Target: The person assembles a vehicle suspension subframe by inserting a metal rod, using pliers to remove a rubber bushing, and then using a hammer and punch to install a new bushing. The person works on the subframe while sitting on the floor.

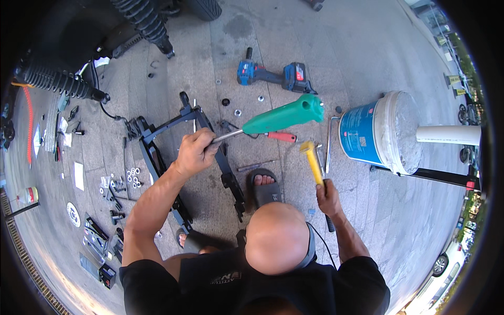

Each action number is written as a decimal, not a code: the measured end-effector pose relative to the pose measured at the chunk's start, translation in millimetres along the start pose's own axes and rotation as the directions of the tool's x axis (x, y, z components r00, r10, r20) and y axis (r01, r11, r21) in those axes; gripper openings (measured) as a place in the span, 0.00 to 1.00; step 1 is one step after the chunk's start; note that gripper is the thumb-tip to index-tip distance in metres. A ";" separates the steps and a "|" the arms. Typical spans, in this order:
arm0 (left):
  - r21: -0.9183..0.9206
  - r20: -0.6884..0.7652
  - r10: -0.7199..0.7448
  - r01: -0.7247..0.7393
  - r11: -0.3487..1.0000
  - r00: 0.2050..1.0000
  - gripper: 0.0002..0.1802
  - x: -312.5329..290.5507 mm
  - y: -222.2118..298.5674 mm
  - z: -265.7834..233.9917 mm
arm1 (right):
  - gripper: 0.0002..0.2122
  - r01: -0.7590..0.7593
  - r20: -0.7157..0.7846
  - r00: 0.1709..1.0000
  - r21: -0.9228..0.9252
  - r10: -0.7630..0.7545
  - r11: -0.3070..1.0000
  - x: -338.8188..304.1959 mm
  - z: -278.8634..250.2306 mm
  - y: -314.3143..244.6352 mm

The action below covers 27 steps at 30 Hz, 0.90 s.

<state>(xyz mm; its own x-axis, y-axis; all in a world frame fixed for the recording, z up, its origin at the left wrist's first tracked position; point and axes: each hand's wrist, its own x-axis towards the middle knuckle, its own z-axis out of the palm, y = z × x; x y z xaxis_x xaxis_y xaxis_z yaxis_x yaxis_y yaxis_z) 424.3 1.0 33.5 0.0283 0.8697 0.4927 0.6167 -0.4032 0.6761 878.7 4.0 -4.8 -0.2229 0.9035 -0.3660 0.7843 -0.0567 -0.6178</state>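
My left hand [195,152] is closed round the metal shaft of a large screwdriver. Its thick green handle [283,115] points away to the right, raised above the ground. In my right hand [328,197] is a hammer with a yellow upper part [313,163] and a dark grip [330,224], its top tilted away from me. The screwdriver and the hammer are apart. Below my left hand lies a black metal frame [173,123] with two long arms, one on each side of my left forearm. A red-handled tool [282,136] lies beneath the green handle.
A blue cordless power tool [273,76] lies beyond the screwdriver. On the right is a white-and-blue bucket [362,134] with a white pipe [449,134] beside it. Coil-spring shock absorbers [144,23] hang at upper left. Washers [135,177] and small parts are scattered at left.
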 end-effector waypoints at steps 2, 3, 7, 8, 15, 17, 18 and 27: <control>0.020 0.004 -0.037 0.037 0.999 0.999 0.09 -0.5 -2.9 -0.6 | 0.10 0.221 -0.178 0.964 0.138 -0.196 0.965 12.0 -27.7 -68.0; 0.021 0.008 -0.055 0.055 0.998 0.998 0.09 -0.7 -3.9 -0.7 | 0.11 0.216 -0.140 0.973 0.281 -0.183 0.935 14.4 -43.6 -100.3; 0.079 0.012 -0.058 0.056 0.995 0.998 0.09 -1.4 -4.4 -10.6 | 0.17 0.420 -0.239 0.901 0.265 -0.363 0.868 9.4 -119.3 -191.8; 0.067 0.008 -0.058 0.057 0.996 0.998 0.09 -1.8 -3.5 -14.0 | 0.21 0.547 -0.375 0.817 0.266 -0.438 0.794 7.7 -125.0 -205.1; 0.078 -0.025 -0.052 0.054 0.995 0.998 0.08 -9.0 -1.8 -18.3 | 0.12 0.551 0.035 0.825 -0.274 -0.564 0.788 0.2 -120.3 -220.2; 0.160 -0.048 -0.079 0.086 0.983 0.996 0.09 -9.5 -10.4 -24.9 | 0.10 0.477 0.004 0.876 -0.148 -0.482 0.866 0.9 -122.7 -217.5; 0.182 -0.027 -0.086 0.090 0.979 0.996 0.11 -16.4 -9.8 -28.8 | 0.10 0.451 -0.077 0.886 -0.090 -0.458 0.888 -3.5 -122.6 -216.1; 0.062 0.009 -0.162 0.161 0.985 0.987 0.07 -9.0 -8.7 -9.4 | 0.10 0.531 -0.028 0.832 -0.249 -0.555 0.810 10.5 -107.0 -202.3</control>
<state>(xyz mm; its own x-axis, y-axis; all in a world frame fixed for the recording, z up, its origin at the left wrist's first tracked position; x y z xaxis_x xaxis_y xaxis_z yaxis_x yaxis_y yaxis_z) 411.3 -6.0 28.4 -0.0650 0.9262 0.3714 0.6610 -0.2389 0.7114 779.7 70.4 190.8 -0.6041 0.7948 0.0577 0.6607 0.5400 -0.5215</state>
